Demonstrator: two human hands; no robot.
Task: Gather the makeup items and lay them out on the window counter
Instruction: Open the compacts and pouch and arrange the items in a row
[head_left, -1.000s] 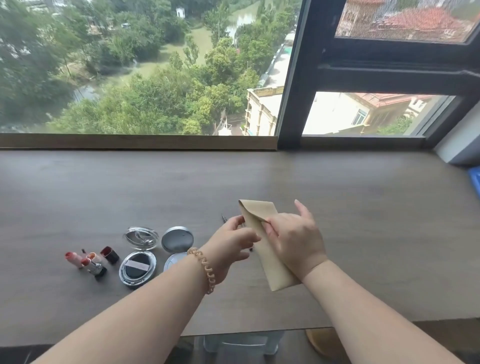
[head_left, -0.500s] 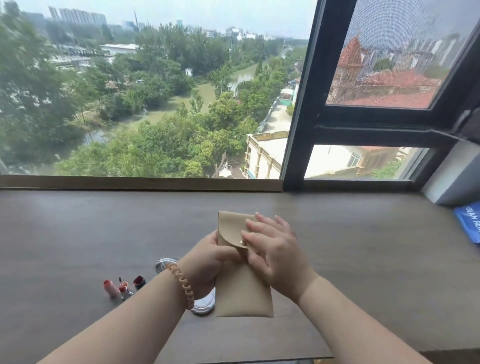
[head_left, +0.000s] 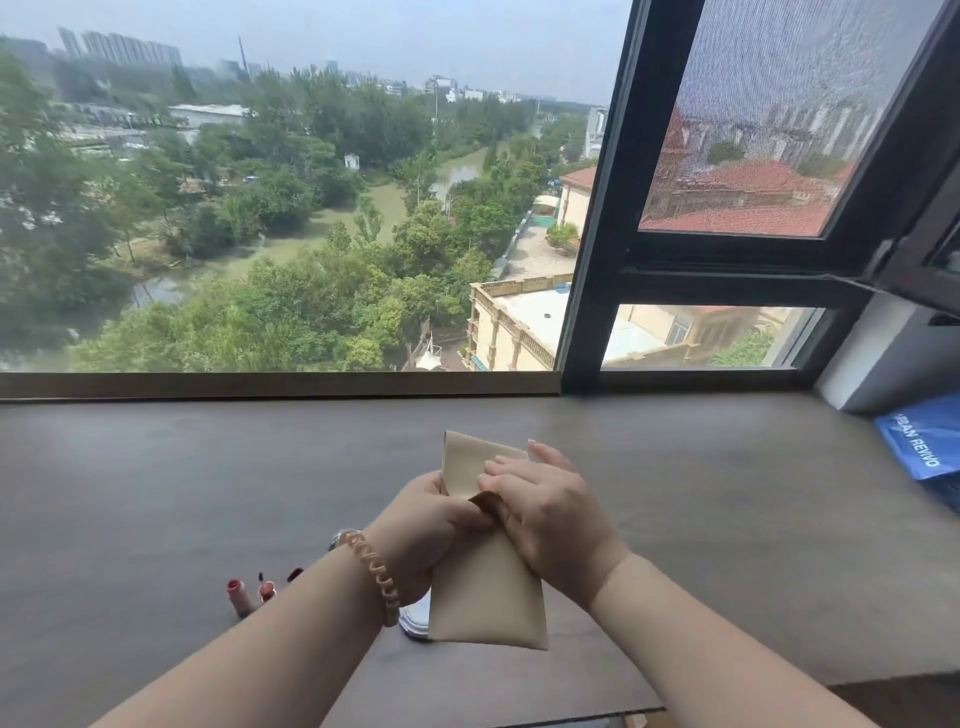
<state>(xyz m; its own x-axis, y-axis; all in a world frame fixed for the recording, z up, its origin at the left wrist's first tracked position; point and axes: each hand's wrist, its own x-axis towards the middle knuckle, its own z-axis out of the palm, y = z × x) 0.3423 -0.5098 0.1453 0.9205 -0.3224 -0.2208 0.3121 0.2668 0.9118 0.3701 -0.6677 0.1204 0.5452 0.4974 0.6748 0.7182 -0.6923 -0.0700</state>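
Both hands hold a beige flat pouch (head_left: 485, 597) upright above the brown window counter (head_left: 727, 519). My left hand (head_left: 431, 525) grips its left edge near the flap. My right hand (head_left: 545, 512) has its fingers at the pouch mouth, under the raised flap (head_left: 467, 457). Left of my left forearm, small red lipsticks (head_left: 240, 595) and an open tube (head_left: 267, 590) stand on the counter. A compact (head_left: 415, 621) shows only as a white rim below my left wrist; the rest is hidden by arm and pouch.
A blue printed bag (head_left: 919, 441) lies at the counter's far right against the wall. A large window with a black frame (head_left: 592, 260) backs the counter. The counter's front edge runs just below my forearms.
The view has tilted up toward the window. The pouch has turned from slanted to upright, and my right fingers have moved to its mouth under the flap.
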